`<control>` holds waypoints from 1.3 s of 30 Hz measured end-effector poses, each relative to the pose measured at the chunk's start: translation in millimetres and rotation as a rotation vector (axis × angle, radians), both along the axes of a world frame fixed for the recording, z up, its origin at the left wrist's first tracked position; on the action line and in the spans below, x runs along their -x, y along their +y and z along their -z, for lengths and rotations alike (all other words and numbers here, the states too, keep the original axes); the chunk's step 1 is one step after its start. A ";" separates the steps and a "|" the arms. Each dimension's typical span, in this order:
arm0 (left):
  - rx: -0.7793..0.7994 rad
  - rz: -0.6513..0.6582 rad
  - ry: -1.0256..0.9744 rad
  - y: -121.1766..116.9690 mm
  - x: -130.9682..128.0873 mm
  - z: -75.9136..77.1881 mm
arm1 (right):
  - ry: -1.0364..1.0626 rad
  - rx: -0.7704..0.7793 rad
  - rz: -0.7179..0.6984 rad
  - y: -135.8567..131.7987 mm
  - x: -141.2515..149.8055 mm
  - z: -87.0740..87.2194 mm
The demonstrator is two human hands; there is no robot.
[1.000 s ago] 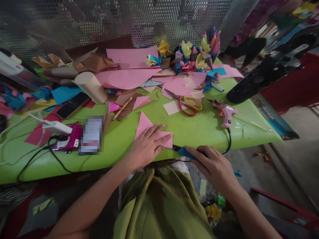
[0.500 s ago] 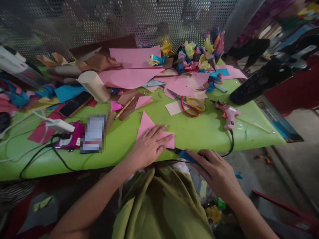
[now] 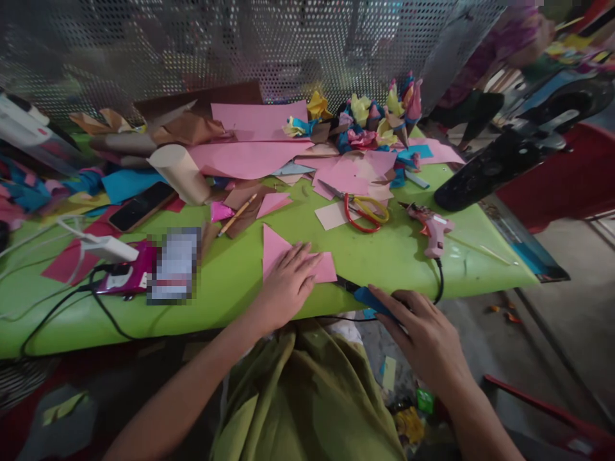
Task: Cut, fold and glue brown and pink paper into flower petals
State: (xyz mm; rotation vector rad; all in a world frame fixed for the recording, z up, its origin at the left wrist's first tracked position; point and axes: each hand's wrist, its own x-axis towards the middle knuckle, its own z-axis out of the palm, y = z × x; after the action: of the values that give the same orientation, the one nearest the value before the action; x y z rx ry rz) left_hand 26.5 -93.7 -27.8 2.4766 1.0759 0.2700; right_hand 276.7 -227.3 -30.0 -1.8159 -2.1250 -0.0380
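Observation:
Folded pink paper (image 3: 275, 246) lies near the table's front edge, a pointed corner standing up at its left and a squarer flap reaching right. Flat across its middle is my left hand (image 3: 287, 278), fingers stretched and slightly spread, hiding part of the sheet. My right hand (image 3: 423, 326) is wrapped round the blue handle of a utility knife (image 3: 372, 299). Its dark blade points left, the tip at the lower right corner of the paper; whether it touches cannot be told.
Red-and-yellow-handled scissors (image 3: 362, 212) and a pink glue gun (image 3: 435, 234) lie beyond my right hand. A pencil (image 3: 237, 214), paper tube (image 3: 180, 173) and crumpled paper flowers (image 3: 369, 118) sit farther back. Left are phones (image 3: 144, 206) and a power adapter with cables (image 3: 127, 272). A black bottle (image 3: 473, 173) stands right.
The knife has slid a little to the right, and its blade shows more beside the paper's edge. My left hand stays on the paper. The whole view has shifted slightly.

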 end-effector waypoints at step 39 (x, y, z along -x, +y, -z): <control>-0.178 0.076 0.269 7.9 6.0 0.6 | 0.034 0.045 -0.134 15.3 38.5 1.5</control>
State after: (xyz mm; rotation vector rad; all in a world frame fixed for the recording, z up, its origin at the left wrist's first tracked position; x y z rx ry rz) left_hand 20.5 -85.8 -28.5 2.7670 1.0994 0.0078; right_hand 238.2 -212.0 -31.5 -1.6814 -2.2351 0.0741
